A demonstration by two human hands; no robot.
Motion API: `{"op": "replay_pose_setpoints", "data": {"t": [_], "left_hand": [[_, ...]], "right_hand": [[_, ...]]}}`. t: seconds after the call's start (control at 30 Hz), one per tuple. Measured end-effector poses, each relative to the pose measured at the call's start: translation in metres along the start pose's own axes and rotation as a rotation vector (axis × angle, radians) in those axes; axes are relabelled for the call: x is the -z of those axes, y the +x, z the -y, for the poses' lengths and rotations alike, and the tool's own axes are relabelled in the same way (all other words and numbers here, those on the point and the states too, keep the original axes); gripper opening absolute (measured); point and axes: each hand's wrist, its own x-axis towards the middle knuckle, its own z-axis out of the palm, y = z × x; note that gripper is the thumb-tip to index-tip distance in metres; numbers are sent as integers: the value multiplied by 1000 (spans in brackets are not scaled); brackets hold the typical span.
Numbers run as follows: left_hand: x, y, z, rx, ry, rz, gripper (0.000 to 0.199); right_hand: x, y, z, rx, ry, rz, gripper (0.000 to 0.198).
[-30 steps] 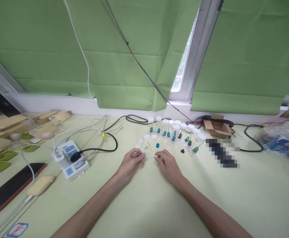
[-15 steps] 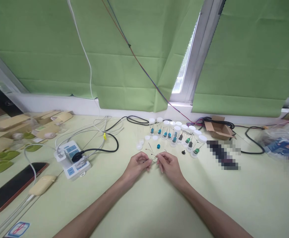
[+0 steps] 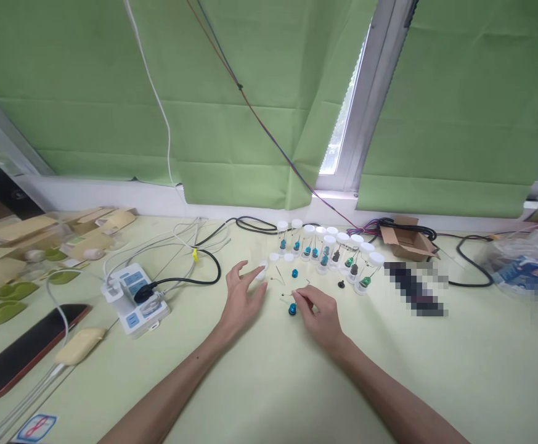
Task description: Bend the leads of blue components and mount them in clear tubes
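Observation:
My left hand (image 3: 243, 297) is open with its fingers spread, its fingertips by a white round cap (image 3: 261, 269) and a clear vial (image 3: 258, 251). My right hand (image 3: 317, 313) is closed in a pinch on a thin stem (image 3: 288, 294) with a small dark tip. Just left of these fingers is a small blue piece with a dark base (image 3: 292, 309); whether they touch it I cannot tell. Beyond the hands lie another blue piece (image 3: 295, 273), a loose thin stem (image 3: 278, 271) and a small black piece (image 3: 341, 284).
Several capped clear vials (image 3: 324, 262) with blue, grey and green pieces stand in back. A power strip (image 3: 135, 299) with cables and a phone (image 3: 23, 345) lie at left. At back right are a cardboard box (image 3: 407, 243) and a plastic bag (image 3: 518, 265).
My left hand has let go, opened and moved left toward the white caps. The blue piece with the dark base now shows beside my right hand, which stays pinched in about the same place.

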Motion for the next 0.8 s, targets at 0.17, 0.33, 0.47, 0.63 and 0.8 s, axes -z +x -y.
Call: {"op": "replay_pose_setpoints", "data": {"t": [0.17,0.33,0.47,0.63,0.8], "left_hand": [[-8,2,16,-12,5,129,40],[-9,4,20,-35,6,87,36],[-7,4,16,-54,33,56,26],[-5,4,12,-96,74,-19,16],[-1,6,10,-142,56,-82,19]], "right_hand": [[-2,-2,-2,66,-50,48,24],[-2,-2,-1,104,-53,61,22],[-3,-1,-2,158,-37,36,21],[-4,-1,-2,197,-14,19,17],[-4,0,-2,201,-9,20,16]]}}
